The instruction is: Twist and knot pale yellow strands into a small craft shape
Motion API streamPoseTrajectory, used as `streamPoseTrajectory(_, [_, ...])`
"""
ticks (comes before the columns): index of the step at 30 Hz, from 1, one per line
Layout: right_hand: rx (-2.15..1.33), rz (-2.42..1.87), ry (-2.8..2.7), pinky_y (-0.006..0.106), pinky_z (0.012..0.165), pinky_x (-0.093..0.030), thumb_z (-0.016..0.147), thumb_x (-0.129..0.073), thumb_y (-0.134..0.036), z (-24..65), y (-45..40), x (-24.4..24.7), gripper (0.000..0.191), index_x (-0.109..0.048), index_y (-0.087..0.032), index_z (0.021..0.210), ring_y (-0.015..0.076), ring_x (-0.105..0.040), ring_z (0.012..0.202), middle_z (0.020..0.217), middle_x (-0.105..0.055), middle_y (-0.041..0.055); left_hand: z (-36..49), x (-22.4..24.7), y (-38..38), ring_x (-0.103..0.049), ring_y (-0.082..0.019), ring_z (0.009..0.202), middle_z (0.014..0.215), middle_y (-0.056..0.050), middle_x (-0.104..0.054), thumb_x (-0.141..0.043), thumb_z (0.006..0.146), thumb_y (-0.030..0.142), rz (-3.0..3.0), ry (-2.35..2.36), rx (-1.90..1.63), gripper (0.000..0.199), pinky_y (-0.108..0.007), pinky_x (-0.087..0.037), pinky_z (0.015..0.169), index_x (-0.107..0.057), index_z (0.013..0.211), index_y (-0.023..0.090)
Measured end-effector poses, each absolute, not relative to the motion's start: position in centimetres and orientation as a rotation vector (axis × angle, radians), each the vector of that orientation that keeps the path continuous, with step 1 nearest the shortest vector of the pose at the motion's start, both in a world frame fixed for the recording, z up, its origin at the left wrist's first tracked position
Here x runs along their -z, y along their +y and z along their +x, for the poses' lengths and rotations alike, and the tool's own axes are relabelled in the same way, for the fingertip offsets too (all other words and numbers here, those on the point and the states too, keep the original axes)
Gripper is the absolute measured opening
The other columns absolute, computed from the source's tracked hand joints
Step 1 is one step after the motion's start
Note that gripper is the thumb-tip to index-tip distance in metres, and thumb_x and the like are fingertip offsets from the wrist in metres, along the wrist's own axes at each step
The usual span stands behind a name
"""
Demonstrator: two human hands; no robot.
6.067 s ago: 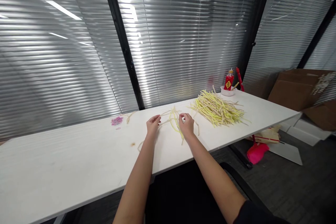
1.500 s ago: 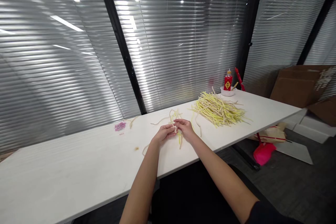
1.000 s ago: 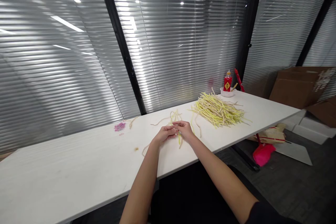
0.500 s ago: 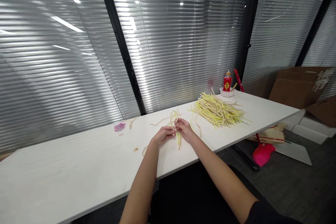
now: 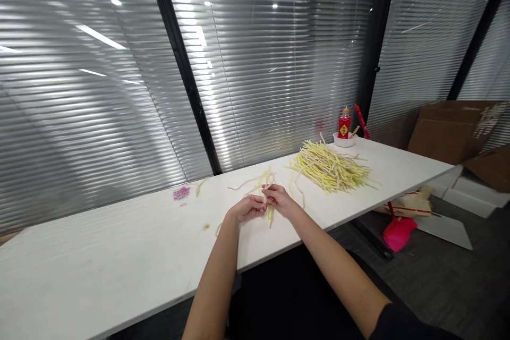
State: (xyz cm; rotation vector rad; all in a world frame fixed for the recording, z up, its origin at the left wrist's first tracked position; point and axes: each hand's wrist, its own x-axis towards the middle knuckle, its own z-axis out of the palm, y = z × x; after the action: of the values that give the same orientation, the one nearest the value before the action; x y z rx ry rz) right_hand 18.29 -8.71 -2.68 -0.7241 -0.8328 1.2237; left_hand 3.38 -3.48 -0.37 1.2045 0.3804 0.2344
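My left hand and my right hand meet above the white table, fingers pinched together on a small bunch of thin, bendy yellow and beige strands. Ends of the bunch stick out above the fingers and hang below them. What exactly lies between the fingertips is too small to tell. To the right of my hands spreads a large heap of the same strands. A few loose strands lie on the table around my hands.
The white table runs along a wall of blinds. Small purple and pink bits lie at its back left. A red bottle stands in a white bowl at the back right. Cardboard boxes and a pink bag-like thing are beyond the edge.
Both hands have shifted slightly toward me and closer together. The strand that looped above the fingers now lies lower, its ends pointing away from me.
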Motion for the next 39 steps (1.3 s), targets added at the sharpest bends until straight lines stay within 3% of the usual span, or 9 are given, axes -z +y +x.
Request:
streamPoseTrajectory(3, [-1.197, -0.741, -0.8, 0.019, 0.044, -0.031, 0.055, -0.079, -0.022, 18.3, -8.6, 2.7, 0.021, -0.064, -0.015, 0.068, 0.0038, -0.042, 0.049, 0.073, -0.059, -0.0003, 3.3, 0.5, -3.3, -0.051, -0.008, 0.061, 0.069, -0.005, -0.056, -0.07, 0.064, 0.012, 1.241, 0.371, -0.237, 0.015, -0.021, -0.041, 0.064, -0.068, 0.077, 0.008])
streamPoseTrajectory(9, [-1.175, -0.839, -0.771, 0.019, 0.039, -0.022, 0.053, -0.079, -0.024, 18.5, -8.2, 2.8, 0.027, -0.064, -0.015, 0.073, 0.0035, -0.034, 0.04, 0.053, -0.049, -0.0042, 4.2, 1.4, -3.3, -0.049, -0.008, 0.059, 0.065, -0.003, -0.056, -0.064, 0.075, 0.034, 1.551, 0.398, -0.378, 0.026, -0.021, -0.039, 0.061, -0.068, 0.085, 0.011])
streamPoseTrajectory(17, [-1.035, -0.891, -0.747, 0.02, 0.038, -0.016, 0.053, -0.079, -0.029, 18.6, -8.1, 3.1, 0.028, -0.062, -0.015, 0.07, 0.0045, -0.038, 0.043, 0.064, -0.06, 0.0002, 5.9, 2.8, -3.0, -0.057, -0.014, 0.058, 0.063, -0.005, -0.062, -0.051, 0.081, 0.048, 1.863, 0.565, -0.671, 0.038, -0.024, -0.043, 0.062, -0.063, 0.072, 0.013])
streamPoseTrajectory(24, [-0.965, -0.889, -0.78, 0.019, 0.038, -0.023, 0.055, -0.078, -0.032, 18.4, -7.8, 3.2, 0.035, -0.065, -0.017, 0.084, 0.0069, -0.047, 0.051, 0.08, -0.063, 0.0024, 6.0, 3.1, -2.7, -0.061, -0.016, 0.057, 0.064, -0.007, -0.064, -0.048, 0.082, 0.048, 1.836, 0.605, -0.716, 0.037, -0.026, -0.046, 0.06, -0.06, 0.077, 0.013])
streamPoseTrajectory(29, [-0.96, -0.862, -0.78, 0.019, 0.038, -0.024, 0.058, -0.076, -0.034, 18.3, -7.9, 3.0, 0.039, -0.064, -0.017, 0.091, 0.0051, -0.04, 0.046, 0.071, -0.059, 0.0001, 5.8, 2.8, -2.7, -0.063, -0.018, 0.059, 0.064, -0.008, -0.064, -0.047, 0.081, 0.051, 1.822, 0.605, -0.719, 0.041, -0.028, -0.048, 0.062, -0.06, 0.081, 0.012])
streamPoseTrajectory(39, [-0.777, -0.907, -0.749, 0.022, 0.041, -0.024, 0.059, -0.075, -0.035, 18.6, -7.7, 3.1, 0.026, -0.059, -0.015, 0.063, 0.0043, -0.036, 0.041, 0.061, -0.057, -0.0005, 5.9, 3.1, -2.4, -0.062, -0.017, 0.059, 0.063, -0.007, -0.064, -0.047, 0.082, 0.051, 1.862, 0.627, -0.687, 0.042, -0.028, -0.047, 0.064, -0.061, 0.086, 0.012])
